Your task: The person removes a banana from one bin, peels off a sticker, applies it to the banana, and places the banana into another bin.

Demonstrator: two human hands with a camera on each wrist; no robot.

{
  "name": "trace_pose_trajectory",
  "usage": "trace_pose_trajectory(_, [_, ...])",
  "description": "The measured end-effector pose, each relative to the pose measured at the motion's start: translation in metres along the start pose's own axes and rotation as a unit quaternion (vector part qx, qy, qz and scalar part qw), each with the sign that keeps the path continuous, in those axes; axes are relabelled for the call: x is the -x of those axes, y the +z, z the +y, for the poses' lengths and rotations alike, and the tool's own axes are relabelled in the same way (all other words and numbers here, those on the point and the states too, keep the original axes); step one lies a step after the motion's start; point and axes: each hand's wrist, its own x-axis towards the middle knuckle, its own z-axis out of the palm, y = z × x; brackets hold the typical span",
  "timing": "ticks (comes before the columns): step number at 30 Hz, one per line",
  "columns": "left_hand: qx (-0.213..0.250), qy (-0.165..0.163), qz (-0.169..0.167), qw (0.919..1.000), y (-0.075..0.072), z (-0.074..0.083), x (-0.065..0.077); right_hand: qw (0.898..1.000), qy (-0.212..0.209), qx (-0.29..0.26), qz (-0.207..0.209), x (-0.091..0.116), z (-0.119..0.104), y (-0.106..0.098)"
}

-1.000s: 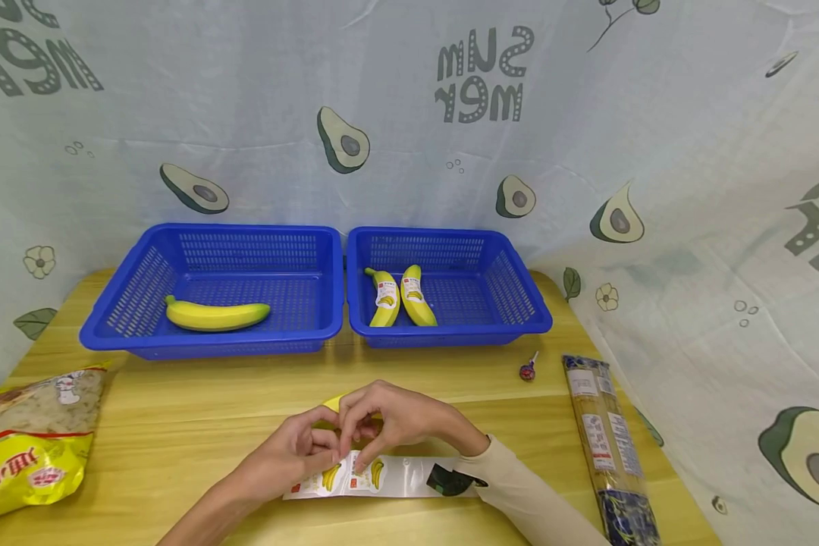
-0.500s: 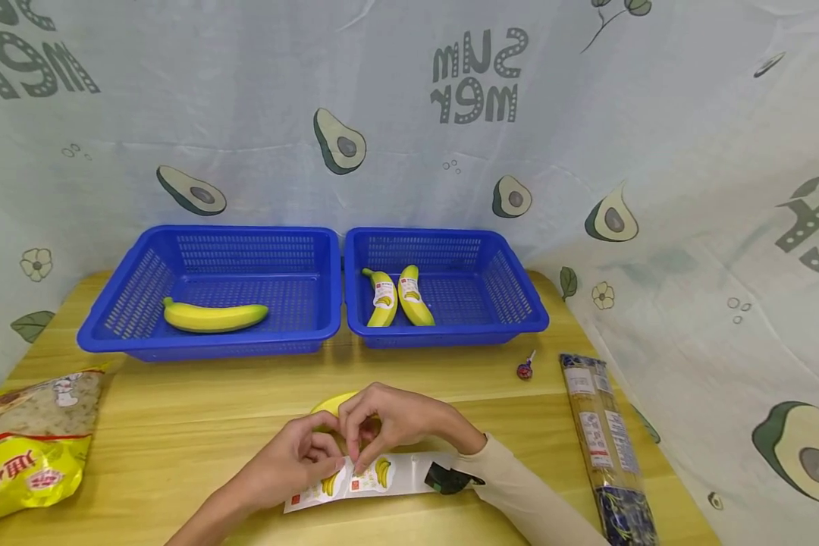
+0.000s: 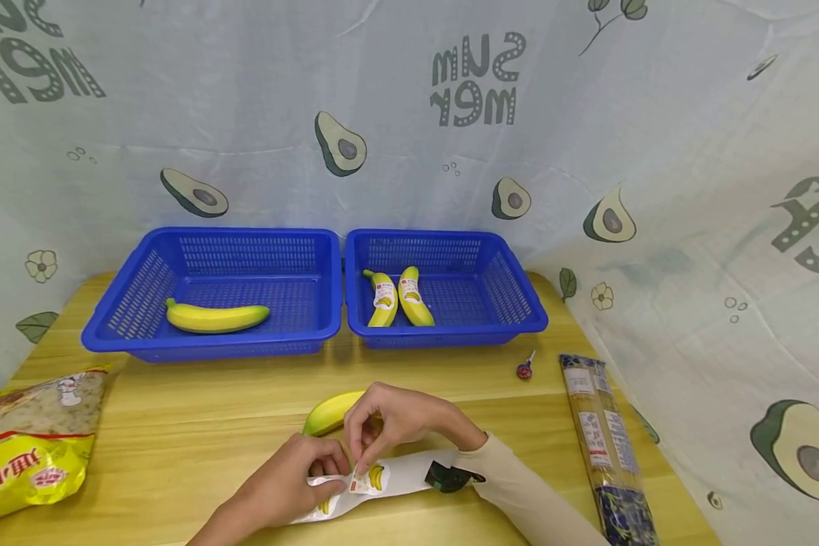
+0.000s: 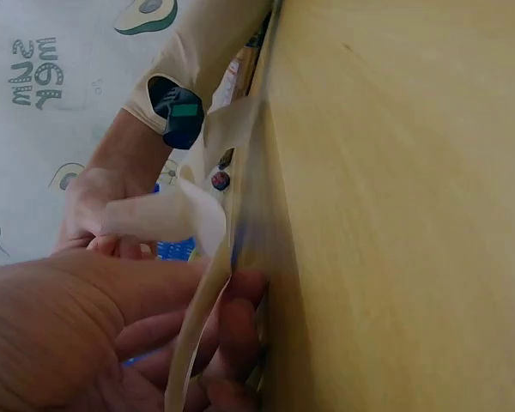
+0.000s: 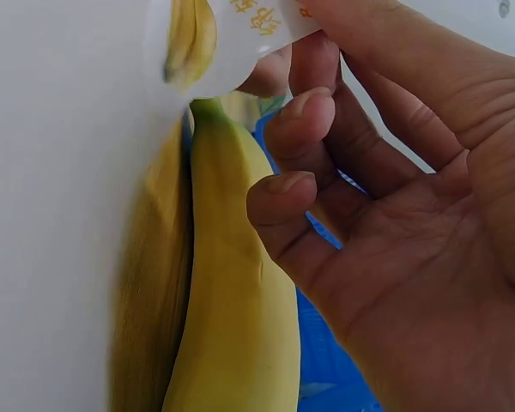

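My left hand grips the left part of a white strip of banana stickers, thumb on top and fingers underneath. In the left wrist view the strip bends over that hand's fingers. My right hand pinches the edge of a sticker printed with bananas, and in the right wrist view the sticker is partly raised between thumb and fingertips. Right behind the hands a yellow banana lies on the table, its right end hidden by the right hand.
Two blue baskets stand at the back: the left basket holds one banana, the right basket two labelled bananas. A yellow snack bag lies left. A lollipop and a long noodle pack lie right.
My left hand has shifted slightly down and away from the right hand, bending the strip. The sticker's edge now stands up in the right fingers, and more of the banana shows.
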Motion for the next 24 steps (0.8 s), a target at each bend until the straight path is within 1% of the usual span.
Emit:
trace_pose_trajectory(2, [-0.018, 0.001, -0.010, 0.9998, 0.0001, 0.0008, 0.0005, 1.000, 0.009, -0.007, 0.004, -0.0005, -0.0010, 0.0003])
trace_pose_trajectory(5, [-0.040, -0.005, -0.021, 0.9990, 0.0018, 0.0030, 0.0005, 1.000, 0.013, -0.016, 0.009, 0.0006, -0.0017, 0.0003])
trace_pose_trajectory(8, [-0.067, -0.007, -0.030, 0.9973, 0.0049, 0.0044, -0.0001, 0.999, 0.013, -0.037, 0.011, 0.0039, -0.0006, 0.0007])
trace_pose_trajectory(13, [-0.118, -0.002, -0.034, 0.9924, 0.0055, 0.0053, 0.0002, 0.997, 0.028, -0.070, 0.018, 0.0079, -0.0012, 0.0004])
trace_pose_trajectory(18, [-0.173, 0.009, -0.036, 0.9842, 0.0035, 0.0052, 0.0036, 0.997, 0.033, -0.070, 0.029, 0.0079, -0.0037, -0.0016])
trace_pose_trajectory(21, [-0.209, 0.026, -0.027, 0.9771, 0.0032, 0.0059, 0.0051, 0.996, 0.035, -0.069, 0.043, 0.0072, -0.0037, -0.0028])
trace_pose_trajectory(24, [-0.247, 0.044, -0.014, 0.9680, 0.0026, 0.0080, 0.0068, 0.995, 0.038, -0.075, 0.054, 0.0064, -0.0034, -0.0037])
